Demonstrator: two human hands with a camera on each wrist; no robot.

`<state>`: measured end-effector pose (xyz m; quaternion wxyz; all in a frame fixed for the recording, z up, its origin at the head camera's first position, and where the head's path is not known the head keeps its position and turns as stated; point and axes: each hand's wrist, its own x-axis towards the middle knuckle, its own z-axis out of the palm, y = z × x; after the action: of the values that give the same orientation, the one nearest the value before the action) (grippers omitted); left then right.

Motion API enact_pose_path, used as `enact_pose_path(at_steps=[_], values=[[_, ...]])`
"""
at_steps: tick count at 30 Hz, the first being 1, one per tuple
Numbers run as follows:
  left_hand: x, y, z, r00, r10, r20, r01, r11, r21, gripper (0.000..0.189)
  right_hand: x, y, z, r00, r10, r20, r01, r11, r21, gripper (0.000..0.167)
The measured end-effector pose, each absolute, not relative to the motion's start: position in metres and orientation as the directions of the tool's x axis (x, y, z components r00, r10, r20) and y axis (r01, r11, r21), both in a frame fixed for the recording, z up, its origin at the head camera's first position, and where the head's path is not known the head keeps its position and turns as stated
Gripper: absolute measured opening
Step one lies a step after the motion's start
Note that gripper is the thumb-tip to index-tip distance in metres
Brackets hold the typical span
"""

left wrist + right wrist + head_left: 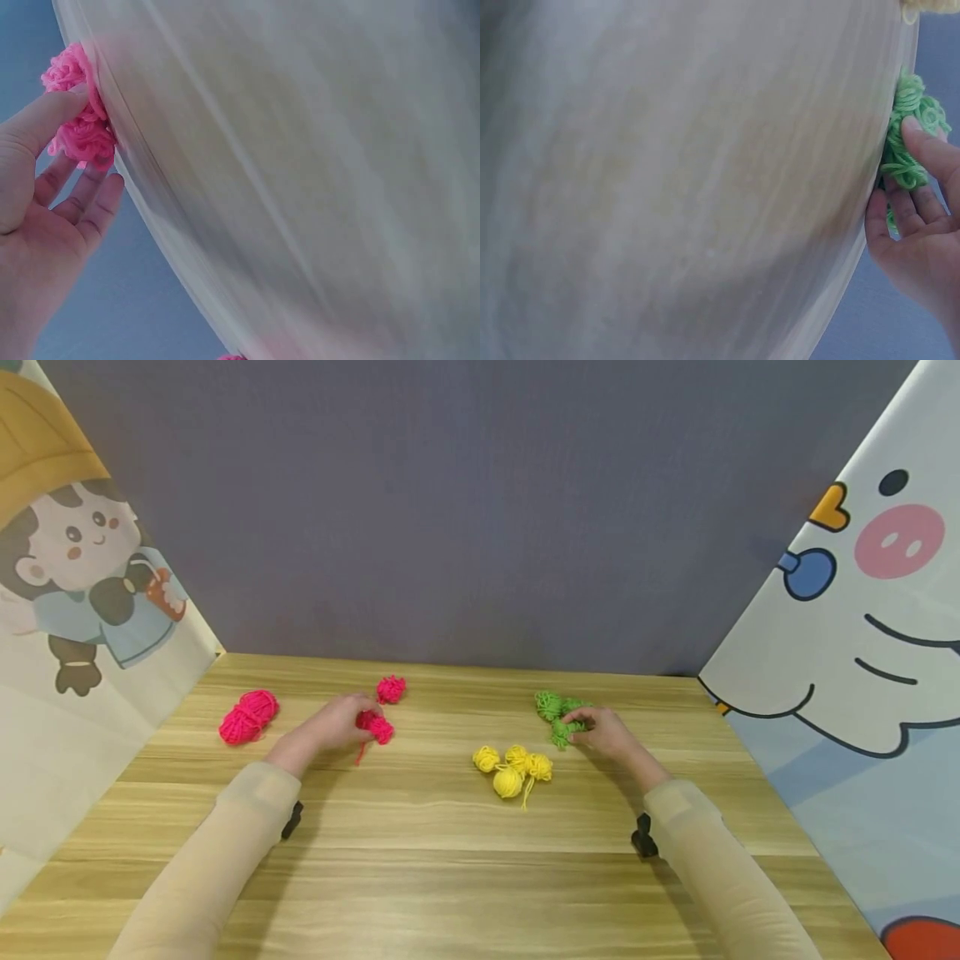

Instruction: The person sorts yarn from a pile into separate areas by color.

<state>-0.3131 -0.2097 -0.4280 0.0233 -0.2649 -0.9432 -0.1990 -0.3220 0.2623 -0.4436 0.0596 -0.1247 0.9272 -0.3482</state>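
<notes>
On the left of the wooden table, my left hand [348,722] pinches a small pink yarn bundle [381,729] with a loose tail hanging down. The left wrist view shows the thumb across that bundle [81,120] and the fingers curled behind it. Just beyond lies another small pink yarn ball [391,689]. To the right, my right hand [606,732] grips the nearest of the green yarn bundles [562,732]. In the right wrist view its thumb presses on the green yarn [907,161], fingers behind. Another green bundle [549,704] touches the held one.
Several yellow yarn balls [508,782] sit clustered between the hands, nearer the front, with a loose strand. A larger pink skein [249,717] lies at the far left. A grey panel [465,527] stands along the table's back edge, with printed cartoon sheets on both sides.
</notes>
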Motion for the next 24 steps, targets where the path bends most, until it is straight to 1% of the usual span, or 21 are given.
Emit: enact_pose_path(at_steps=[10,19,24], values=[[-0.307,-0.201,-0.419,-0.87,0.471,0.145,0.488,0.788,0.376,0.027,-0.321,0.263,-0.443,-0.957,-0.291,0.003,-0.22,0.717,-0.662,0.028],[-0.298,-0.191,-0.406,-0.885,0.443,0.148,0.463,0.792,0.399,0.029,-0.323,0.264,-0.444,-0.958,-0.288,0.003,-0.217,0.714,-0.666,0.027],[-0.294,-0.188,-0.403,-0.881,0.438,0.182,0.473,0.78,0.41,0.028,-0.322,0.264,-0.444,-0.957,-0.289,0.008,-0.221,0.713,-0.665,0.027]])
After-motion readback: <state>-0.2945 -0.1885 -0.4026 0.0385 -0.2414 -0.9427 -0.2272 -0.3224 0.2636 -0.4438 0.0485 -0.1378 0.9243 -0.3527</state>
